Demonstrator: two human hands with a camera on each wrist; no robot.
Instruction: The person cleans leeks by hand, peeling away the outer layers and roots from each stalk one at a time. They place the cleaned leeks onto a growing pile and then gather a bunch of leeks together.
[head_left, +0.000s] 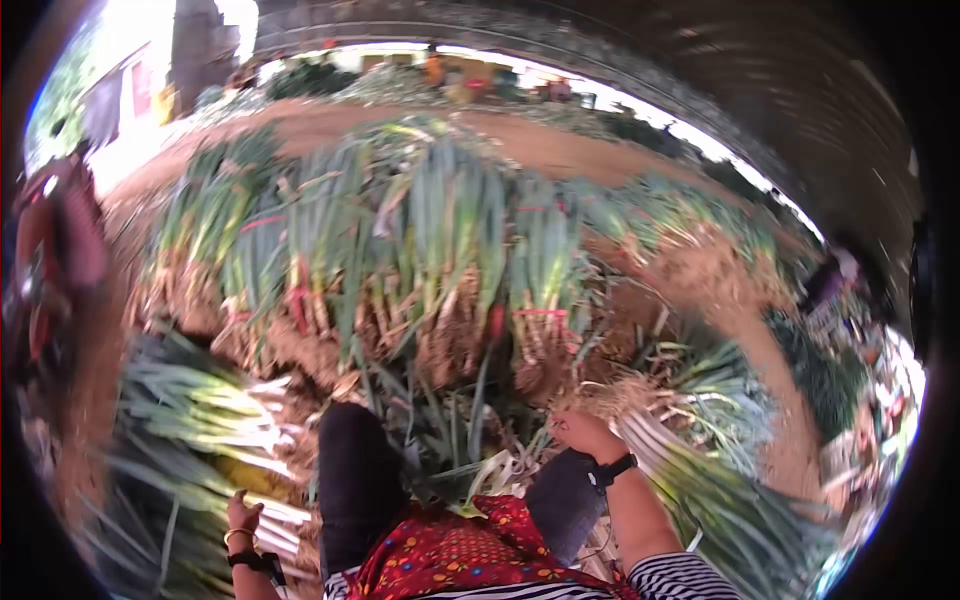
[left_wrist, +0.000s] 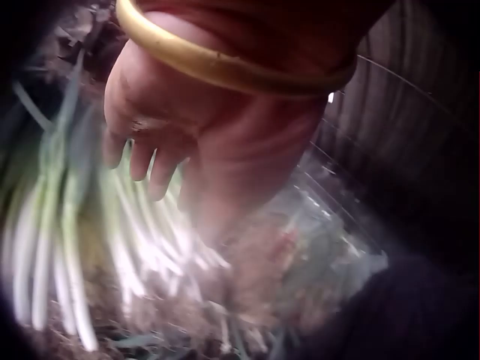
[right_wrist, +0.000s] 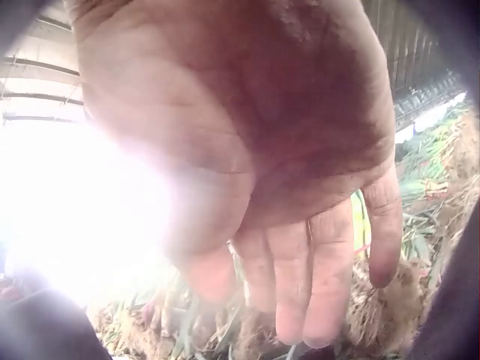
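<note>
My left hand (head_left: 243, 515), with a gold bangle at the wrist, hovers over a pile of cleaned green onions (head_left: 215, 415) on the left. Its fingers hang loose in the left wrist view, and the white stalks (left_wrist: 139, 247) show beyond and below them. Beside my right knee is my right hand (head_left: 588, 435), close to the roots of another heap of green onions (head_left: 690, 470). In the right wrist view its fingers (right_wrist: 330, 277) are nearly straight, the palm bare. Bundles of unpeeled green onions (head_left: 450, 225) with soil on their roots stand upright in front of me.
Red ties (head_left: 540, 312) bind some of the bundles. Loose leaves (head_left: 450, 420) litter the ground between my knees and the bundles. More green onions (head_left: 680, 215) lie at the back right. Brown dirt floor (head_left: 310, 120) stretches behind, and a person (head_left: 65, 230) is at the far left.
</note>
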